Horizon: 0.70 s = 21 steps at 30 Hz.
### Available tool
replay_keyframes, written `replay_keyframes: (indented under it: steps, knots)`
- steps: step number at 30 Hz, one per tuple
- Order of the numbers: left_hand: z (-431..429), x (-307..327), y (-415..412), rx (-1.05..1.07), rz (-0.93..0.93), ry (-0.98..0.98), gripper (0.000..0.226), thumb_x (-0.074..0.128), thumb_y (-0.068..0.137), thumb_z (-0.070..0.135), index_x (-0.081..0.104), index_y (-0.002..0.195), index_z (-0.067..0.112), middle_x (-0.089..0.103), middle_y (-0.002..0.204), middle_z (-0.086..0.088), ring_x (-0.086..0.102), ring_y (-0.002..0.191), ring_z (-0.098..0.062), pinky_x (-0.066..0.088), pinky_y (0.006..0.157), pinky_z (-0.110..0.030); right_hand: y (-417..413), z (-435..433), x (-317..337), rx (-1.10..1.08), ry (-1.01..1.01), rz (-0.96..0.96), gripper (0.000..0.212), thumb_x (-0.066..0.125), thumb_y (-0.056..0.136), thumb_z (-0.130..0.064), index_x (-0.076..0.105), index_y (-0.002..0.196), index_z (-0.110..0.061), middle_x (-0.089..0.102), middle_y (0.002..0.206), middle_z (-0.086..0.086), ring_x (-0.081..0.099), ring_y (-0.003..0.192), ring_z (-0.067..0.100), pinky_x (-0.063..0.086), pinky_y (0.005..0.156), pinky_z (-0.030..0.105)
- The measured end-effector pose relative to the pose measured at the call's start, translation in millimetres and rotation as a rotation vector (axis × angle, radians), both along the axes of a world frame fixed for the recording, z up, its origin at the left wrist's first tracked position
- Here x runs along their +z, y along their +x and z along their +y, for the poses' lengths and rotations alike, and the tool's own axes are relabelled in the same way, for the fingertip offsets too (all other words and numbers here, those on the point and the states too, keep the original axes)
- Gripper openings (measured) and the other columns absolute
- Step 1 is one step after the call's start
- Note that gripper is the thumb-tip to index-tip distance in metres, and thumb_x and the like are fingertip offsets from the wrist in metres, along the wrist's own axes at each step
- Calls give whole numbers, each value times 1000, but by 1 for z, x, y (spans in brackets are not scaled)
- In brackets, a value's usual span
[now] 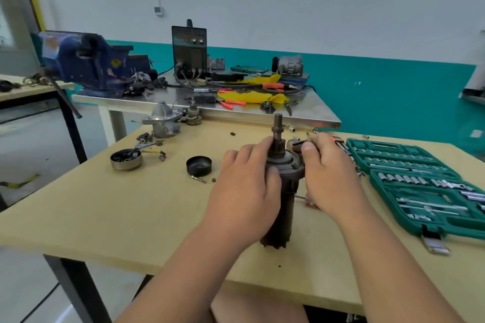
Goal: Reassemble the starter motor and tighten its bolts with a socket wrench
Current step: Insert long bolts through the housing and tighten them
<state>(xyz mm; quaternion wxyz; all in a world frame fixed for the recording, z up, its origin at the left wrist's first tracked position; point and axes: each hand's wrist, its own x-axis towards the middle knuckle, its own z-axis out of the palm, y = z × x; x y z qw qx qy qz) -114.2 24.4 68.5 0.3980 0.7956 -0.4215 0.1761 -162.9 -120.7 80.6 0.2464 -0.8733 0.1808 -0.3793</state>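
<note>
Left hand [244, 186] fingers curled round upright starter motor [284, 207] top — right hand [325, 173] fingers pinch dark part [298, 148] beside shaft [278, 128].

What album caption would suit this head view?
Left hand and right hand hold an upright starter motor on a workbench beside a socket set.

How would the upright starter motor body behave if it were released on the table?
Probably heavy for its size: the starter motor body looks all metal. It may tip easily, being tall on a narrow base with the shaft on top. Once down, its round shape would likely roll on the table.
</note>
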Motion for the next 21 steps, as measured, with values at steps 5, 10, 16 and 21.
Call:
replay_keyframes:
  steps: [5, 10, 16, 21]
  knots:
    - [-3, -11, 13, -115, 25, 34, 58, 46, 93, 47, 40, 147, 25, 49, 132, 8, 33, 122, -9, 23, 101, -16, 1, 6, -42, 10, 172, -471, 17, 34, 89, -39, 48, 85, -31, 54, 72, -12, 52, 71, -8, 36, 57, 6]
    - [-31, -21, 3, -80, 12, 99, 54, 34, 83, 64, 53, 128, 39, 46, 118, 13, 34, 116, -11, 21, 96, -28, 10, -2, -69, -110, 262, -649, 15, 34, 87, -36, 44, 79, -30, 49, 67, -8, 49, 64, -5, 34, 55, 7]
    - [-42, -18, 24, -18, 200, -73, 30, 64, 85, 39, 59, 114, 34, 55, 114, 16, 46, 116, -9, 27, 108, -35, 38, -16, -66, -121, 302, -533, 20, 37, 92, -29, 50, 84, -16, 49, 66, -11, 49, 64, -12, 33, 52, 5]
    - [-61, -24, 26, -11, 193, -142, 17, 59, 90, 29, 64, 106, 30, 60, 109, 14, 52, 109, -3, 34, 104, -32, 42, -29, -78, -157, 375, -464, 21, 37, 100, -18, 51, 84, -16, 49, 66, -7, 48, 62, -11, 35, 52, 7]
